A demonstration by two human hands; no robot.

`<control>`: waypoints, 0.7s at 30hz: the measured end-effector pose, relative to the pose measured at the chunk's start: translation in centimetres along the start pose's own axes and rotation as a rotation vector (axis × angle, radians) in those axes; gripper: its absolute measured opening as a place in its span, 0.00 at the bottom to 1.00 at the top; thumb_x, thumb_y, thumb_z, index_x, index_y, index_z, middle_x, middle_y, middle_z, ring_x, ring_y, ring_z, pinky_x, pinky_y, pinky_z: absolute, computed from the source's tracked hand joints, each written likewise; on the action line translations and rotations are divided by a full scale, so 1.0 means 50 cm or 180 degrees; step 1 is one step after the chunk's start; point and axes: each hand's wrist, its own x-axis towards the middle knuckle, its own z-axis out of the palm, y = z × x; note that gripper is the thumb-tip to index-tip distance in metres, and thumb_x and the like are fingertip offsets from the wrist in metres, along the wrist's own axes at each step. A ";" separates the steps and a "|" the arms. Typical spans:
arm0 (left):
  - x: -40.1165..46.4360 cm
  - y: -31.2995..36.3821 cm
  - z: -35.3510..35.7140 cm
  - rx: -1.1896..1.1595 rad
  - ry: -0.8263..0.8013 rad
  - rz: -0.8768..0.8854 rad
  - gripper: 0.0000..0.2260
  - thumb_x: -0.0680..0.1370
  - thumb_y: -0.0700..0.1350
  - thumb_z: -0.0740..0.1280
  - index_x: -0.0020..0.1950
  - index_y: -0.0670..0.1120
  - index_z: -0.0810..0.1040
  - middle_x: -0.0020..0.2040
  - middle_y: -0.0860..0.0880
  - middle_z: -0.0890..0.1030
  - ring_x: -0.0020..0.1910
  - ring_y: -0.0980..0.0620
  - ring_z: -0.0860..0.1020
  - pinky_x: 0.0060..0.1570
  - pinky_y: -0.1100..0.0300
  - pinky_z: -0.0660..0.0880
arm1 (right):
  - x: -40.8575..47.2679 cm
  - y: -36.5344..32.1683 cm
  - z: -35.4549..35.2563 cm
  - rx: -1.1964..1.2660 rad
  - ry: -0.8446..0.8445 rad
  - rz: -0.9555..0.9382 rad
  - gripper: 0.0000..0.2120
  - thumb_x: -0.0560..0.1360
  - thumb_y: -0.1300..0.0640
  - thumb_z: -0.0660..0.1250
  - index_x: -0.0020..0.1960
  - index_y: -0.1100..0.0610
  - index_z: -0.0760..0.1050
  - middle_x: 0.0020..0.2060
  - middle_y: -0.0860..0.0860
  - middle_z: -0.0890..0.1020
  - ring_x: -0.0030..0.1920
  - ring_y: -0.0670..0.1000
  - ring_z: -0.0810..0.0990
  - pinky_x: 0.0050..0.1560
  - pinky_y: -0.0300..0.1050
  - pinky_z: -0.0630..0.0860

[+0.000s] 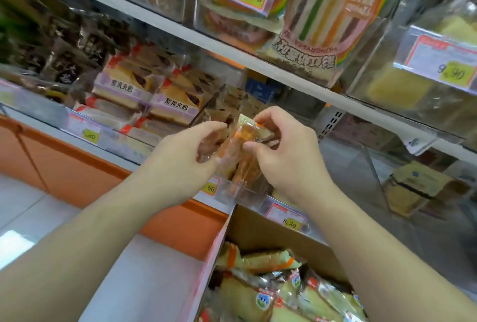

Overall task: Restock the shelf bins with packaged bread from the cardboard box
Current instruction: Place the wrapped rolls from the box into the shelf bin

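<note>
A clear-wrapped bread pack (241,151) with orange print stands upright in a clear shelf bin (232,193) at the middle of the head view. My left hand (188,156) curls its fingers round the pack's left side. My right hand (281,148) pinches the pack's top right edge between thumb and fingers. Below, at the bottom centre, an open cardboard box (260,231) holds several wrapped bread packs (278,293).
To the left, a bin holds purple-labelled sandwich packs (144,94). A rainbow sandwich pack (330,11) stands on the upper shelf. An almost bare clear bin (402,179) sits to the right. Price tags (289,218) hang along the bin fronts. An orange base panel (77,166) runs at lower left.
</note>
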 end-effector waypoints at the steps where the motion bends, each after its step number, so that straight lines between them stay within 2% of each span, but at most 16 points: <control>1: 0.005 -0.008 0.003 -0.0035 -0.0083 -0.0049 0.26 0.80 0.46 0.70 0.76 0.63 0.70 0.63 0.65 0.79 0.61 0.68 0.76 0.68 0.57 0.76 | 0.009 0.010 0.016 -0.0081 -0.0080 0.0072 0.13 0.76 0.54 0.78 0.54 0.43 0.77 0.44 0.42 0.83 0.43 0.43 0.82 0.45 0.48 0.83; 3: 0.014 -0.021 0.013 -0.0082 -0.0189 -0.0091 0.28 0.80 0.43 0.69 0.75 0.66 0.69 0.62 0.64 0.79 0.61 0.66 0.78 0.67 0.56 0.77 | 0.022 0.031 0.046 -0.0297 -0.0195 0.0162 0.12 0.76 0.52 0.78 0.54 0.43 0.77 0.46 0.41 0.83 0.45 0.44 0.82 0.47 0.52 0.84; 6: 0.022 -0.031 0.028 -0.0187 -0.0270 -0.0124 0.31 0.80 0.42 0.69 0.74 0.71 0.65 0.63 0.63 0.79 0.62 0.63 0.78 0.66 0.54 0.78 | 0.036 0.061 0.077 -0.0601 -0.0230 0.0132 0.13 0.75 0.51 0.78 0.56 0.44 0.79 0.49 0.42 0.82 0.51 0.47 0.80 0.54 0.53 0.82; 9: 0.024 -0.036 0.034 -0.0042 -0.0382 -0.0144 0.33 0.80 0.46 0.69 0.75 0.75 0.59 0.65 0.62 0.79 0.59 0.60 0.80 0.55 0.56 0.82 | 0.045 0.086 0.097 -0.1011 -0.0159 -0.0016 0.16 0.73 0.51 0.79 0.60 0.48 0.82 0.58 0.43 0.79 0.65 0.50 0.71 0.65 0.46 0.70; 11: 0.024 -0.038 0.034 0.0034 -0.0460 -0.0149 0.34 0.81 0.46 0.68 0.75 0.76 0.57 0.66 0.62 0.78 0.47 0.60 0.84 0.41 0.59 0.82 | 0.048 0.095 0.107 -0.1162 -0.0086 -0.0053 0.16 0.73 0.50 0.80 0.59 0.48 0.83 0.60 0.41 0.76 0.67 0.49 0.65 0.63 0.42 0.61; 13: 0.024 -0.038 0.037 0.0145 -0.0526 -0.0204 0.32 0.82 0.47 0.67 0.76 0.75 0.58 0.68 0.61 0.78 0.33 0.60 0.82 0.30 0.64 0.76 | 0.049 0.103 0.114 -0.1196 -0.0003 -0.0080 0.15 0.72 0.49 0.80 0.57 0.46 0.83 0.60 0.40 0.74 0.67 0.48 0.63 0.62 0.42 0.60; 14: 0.024 -0.037 0.039 0.0245 -0.0556 -0.0251 0.32 0.82 0.46 0.66 0.77 0.74 0.58 0.68 0.60 0.79 0.28 0.59 0.80 0.27 0.65 0.74 | 0.049 0.106 0.117 -0.1192 0.0020 -0.0089 0.14 0.72 0.49 0.81 0.56 0.46 0.84 0.61 0.39 0.73 0.66 0.48 0.63 0.62 0.42 0.60; 17: 0.025 -0.032 0.044 0.0482 -0.0651 -0.0427 0.33 0.82 0.45 0.64 0.79 0.71 0.55 0.63 0.54 0.82 0.27 0.54 0.78 0.23 0.68 0.70 | 0.051 0.109 0.123 -0.1168 0.0017 -0.0062 0.15 0.71 0.48 0.81 0.57 0.45 0.85 0.62 0.39 0.74 0.67 0.49 0.63 0.61 0.43 0.60; 21: 0.028 -0.024 0.042 0.0776 -0.0736 -0.0509 0.34 0.82 0.45 0.63 0.81 0.69 0.52 0.61 0.51 0.83 0.31 0.55 0.76 0.23 0.69 0.66 | 0.050 0.109 0.123 -0.1281 -0.0041 -0.0039 0.19 0.71 0.44 0.80 0.61 0.43 0.84 0.64 0.39 0.74 0.68 0.51 0.63 0.60 0.43 0.57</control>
